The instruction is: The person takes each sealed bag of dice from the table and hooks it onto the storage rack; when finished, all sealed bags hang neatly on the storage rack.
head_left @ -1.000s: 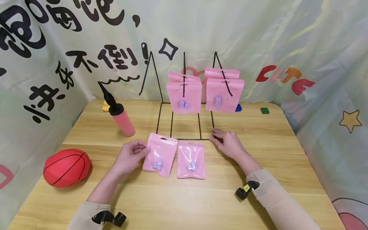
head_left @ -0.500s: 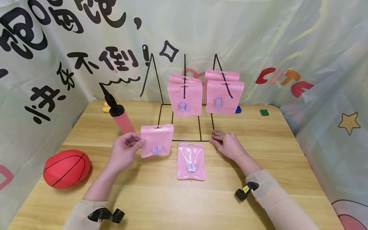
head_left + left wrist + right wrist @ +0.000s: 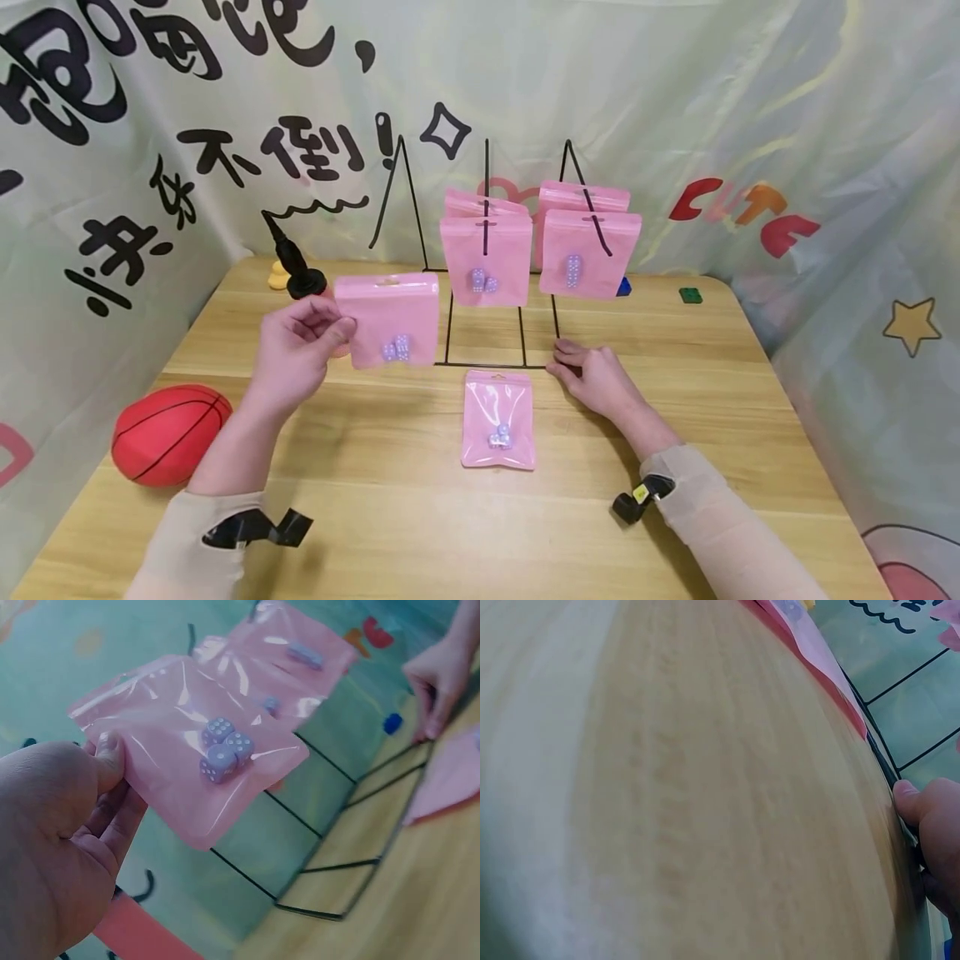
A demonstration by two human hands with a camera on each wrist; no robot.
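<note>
My left hand (image 3: 288,358) pinches the left edge of a pink zip bag (image 3: 382,321), with several lilac dice at its bottom. The bag is held upright in the air, in front of the left hook of a black wire rack (image 3: 491,365); no bag hangs on that hook. At the rack's front right corner, my right hand (image 3: 600,375) grips the base wire. Pink dice bags hang on the middle hook, a front one (image 3: 461,250) with another behind it. The right hook bears a front bag (image 3: 600,258) and one behind. Another dice bag (image 3: 498,404) lies flat before the rack.
A red ball (image 3: 168,433) sits at the table's left. Behind my left hand stands a pink hand pump (image 3: 306,283), partly hidden. Yellow (image 3: 278,275), blue (image 3: 624,286) and green (image 3: 691,295) small items lie along the back, near the printed curtain.
My left hand has lifted the pink zip bag off the table, turned it upright and carried it up and to the left. The right hand stays at the rack's corner.
</note>
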